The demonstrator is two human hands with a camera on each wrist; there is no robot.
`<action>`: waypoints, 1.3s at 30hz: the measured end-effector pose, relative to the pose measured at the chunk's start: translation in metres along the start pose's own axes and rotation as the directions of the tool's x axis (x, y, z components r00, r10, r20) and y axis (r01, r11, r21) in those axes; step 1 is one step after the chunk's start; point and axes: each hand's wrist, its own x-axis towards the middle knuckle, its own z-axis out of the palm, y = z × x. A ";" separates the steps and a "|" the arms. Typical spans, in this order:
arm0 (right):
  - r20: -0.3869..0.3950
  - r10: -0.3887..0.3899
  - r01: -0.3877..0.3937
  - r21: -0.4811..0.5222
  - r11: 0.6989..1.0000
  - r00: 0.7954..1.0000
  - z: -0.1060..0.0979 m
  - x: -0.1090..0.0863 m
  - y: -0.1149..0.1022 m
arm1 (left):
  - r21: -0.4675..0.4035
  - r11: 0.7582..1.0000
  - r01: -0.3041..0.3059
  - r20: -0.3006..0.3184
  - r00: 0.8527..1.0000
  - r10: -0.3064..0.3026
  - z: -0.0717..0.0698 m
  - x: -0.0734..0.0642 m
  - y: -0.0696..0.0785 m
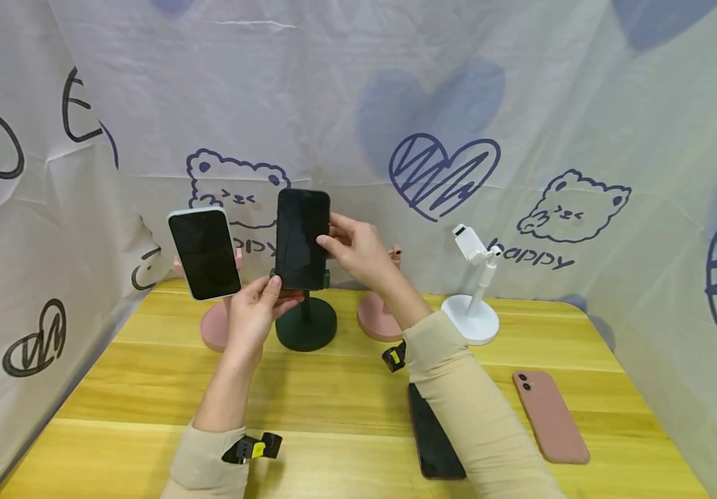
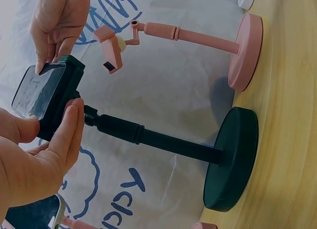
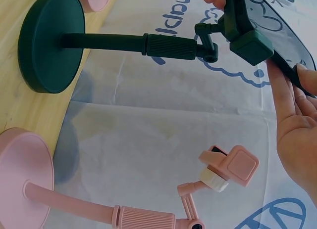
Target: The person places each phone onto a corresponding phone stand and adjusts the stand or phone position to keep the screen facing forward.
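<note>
A black smartphone (image 1: 301, 239) stands upright in the clamp of a dark green phone stand (image 2: 168, 143). My left hand (image 1: 254, 312) holds its lower left corner, thumb in front and fingers reaching under and behind the clamp. With thumb on the screen side and fingers behind, my right hand (image 1: 361, 253) pinches the phone's right edge. In the right wrist view, the green clamp (image 3: 251, 46) lies against the phone's back. Left of it, a white-edged smartphone (image 1: 205, 253) leans in a pink phone stand (image 1: 215, 327).
Right of the green stand are another pink phone stand (image 1: 378, 317), partly behind my right arm, and a white phone stand (image 1: 471, 320). A dark smartphone (image 1: 433, 433), partly under my right sleeve, and a pink-cased smartphone (image 1: 550, 416) lie on the wooden table (image 1: 333, 443). A printed cloth hangs behind.
</note>
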 end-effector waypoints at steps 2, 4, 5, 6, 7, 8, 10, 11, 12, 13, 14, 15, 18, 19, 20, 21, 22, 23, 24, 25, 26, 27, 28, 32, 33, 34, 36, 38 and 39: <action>0.002 -0.007 0.007 -0.004 1.000 1.000 0.000 -0.001 0.000 | -0.005 1.000 -0.001 -0.001 1.000 0.001 0.000 0.000 0.000; 0.003 -0.012 0.012 -0.011 1.000 1.000 0.000 -0.001 0.000 | -0.013 1.000 -0.005 -0.004 1.000 0.005 0.000 0.000 0.000; 0.004 -0.013 0.013 -0.011 1.000 1.000 0.000 -0.001 -0.001 | -0.016 1.000 -0.008 -0.006 1.000 0.008 0.000 0.000 0.000; 0.004 -0.012 0.012 -0.009 1.000 1.000 0.000 -0.001 -0.001 | -0.017 1.000 -0.011 -0.007 1.000 0.011 0.001 -0.001 0.000; 0.004 -0.012 0.012 -0.009 1.000 1.000 0.000 -0.001 0.000 | -0.017 1.000 -0.013 -0.009 1.000 0.013 0.000 -0.001 0.000; 0.005 -0.013 0.013 -0.005 1.000 1.000 0.000 -0.001 0.000 | -0.017 1.000 -0.015 -0.009 1.000 0.014 0.000 -0.001 0.001; 0.009 -0.014 0.014 0.004 1.000 1.000 0.001 -0.001 0.000 | -0.013 1.000 -0.013 -0.009 1.000 0.013 0.000 -0.001 0.001; 0.011 -0.013 0.013 0.008 1.000 1.000 0.001 -0.001 0.001 | -0.011 1.000 -0.010 -0.008 1.000 0.010 0.000 -0.001 0.001; 0.014 -0.013 0.013 0.009 1.000 1.000 0.002 -0.001 0.001 | -0.011 1.000 -0.006 -0.007 1.000 0.006 0.000 -0.002 0.001; 0.019 -0.014 0.014 0.001 1.000 1.000 0.002 -0.002 0.002 | -0.010 1.000 0.000 -0.005 1.000 0.000 0.000 -0.002 0.002; 0.024 -0.017 0.017 -0.010 1.000 1.000 0.003 -0.002 0.002 | -0.011 1.000 0.005 -0.004 1.000 -0.005 -0.001 -0.002 0.002; 0.026 -0.018 0.019 -0.022 1.000 0.999 0.004 -0.003 0.003 | -0.013 1.000 0.009 -0.004 1.000 -0.009 -0.001 -0.002 0.002; 0.023 -0.032 0.033 -0.045 0.998 0.999 0.006 -0.005 0.005 | -0.013 1.000 0.019 -0.002 1.000 -0.019 -0.002 -0.002 0.001; 0.020 -0.039 0.040 -0.047 0.998 0.999 0.006 -0.006 0.006 | -0.012 1.000 0.022 -0.001 1.000 -0.022 -0.002 -0.001 0.001; 0.015 -0.047 0.048 -0.046 0.998 0.999 0.006 -0.006 0.007 | -0.009 1.000 0.022 0.000 1.000 -0.022 -0.002 -0.001 0.001; 0.011 -0.051 0.051 -0.040 0.998 0.999 0.006 -0.007 0.008 | -0.005 1.000 0.022 0.001 1.000 -0.022 -0.002 -0.001 0.001; 0.008 -0.055 0.055 -0.034 0.998 0.998 0.007 -0.007 0.008 | -0.002 1.000 0.023 0.002 1.000 -0.023 -0.002 -0.001 0.000; 0.008 -0.056 0.056 -0.027 0.998 0.998 0.007 -0.008 0.009 | 0.000 1.000 0.024 0.001 1.000 -0.024 -0.002 0.000 0.000; 0.006 -0.056 0.056 -0.021 0.998 0.998 0.007 -0.008 0.010 | 0.001 1.000 0.024 0.003 1.000 -0.024 -0.002 0.000 0.000; 0.004 -0.056 0.056 -0.021 0.998 0.998 0.007 -0.009 0.011 | 0.002 1.000 0.026 0.004 1.000 -0.026 -0.002 0.001 0.000; 0.001 -0.055 0.055 -0.022 0.998 0.998 0.007 -0.010 0.012 | 0.008 1.000 0.028 0.003 1.000 -0.028 -0.002 0.001 0.000; 0.000 -0.049 0.049 -0.019 0.999 0.999 0.007 -0.011 0.012 | 0.015 0.999 0.030 0.000 1.000 -0.030 -0.001 0.001 -0.001; 0.001 -0.045 0.045 -0.016 0.999 0.999 0.008 -0.013 0.014 | 0.021 0.999 0.031 -0.005 0.999 -0.031 -0.001 0.001 -0.001; 0.016 -0.030 0.031 -0.010 0.999 0.999 0.011 -0.018 0.019 | 0.050 0.998 0.031 -0.034 0.999 -0.029 0.000 0.002 -0.001; 0.018 -0.025 0.025 -0.007 1.000 1.000 0.012 -0.020 0.020 | 0.055 0.998 0.026 -0.039 0.999 -0.024 0.000 0.002 -0.001; 0.020 -0.020 0.020 -0.004 1.000 1.000 0.014 -0.021 0.021 | 0.059 0.998 0.021 -0.042 0.999 -0.019 0.000 0.002 -0.002; 0.015 -0.018 0.019 -0.006 1.000 1.000 0.016 -0.024 0.022 | 0.068 0.998 0.012 -0.044 0.999 -0.009 0.000 0.002 -0.002; 0.006 -0.026 0.026 -0.017 1.000 1.000 0.017 -0.026 0.022 | 0.082 0.997 0.005 -0.042 0.999 -0.002 -0.001 0.002 -0.003; 0.004 -0.031 0.032 -0.032 0.999 0.999 0.018 -0.027 0.023 | 0.087 0.996 0.005 -0.040 0.999 -0.002 -0.001 0.002 -0.003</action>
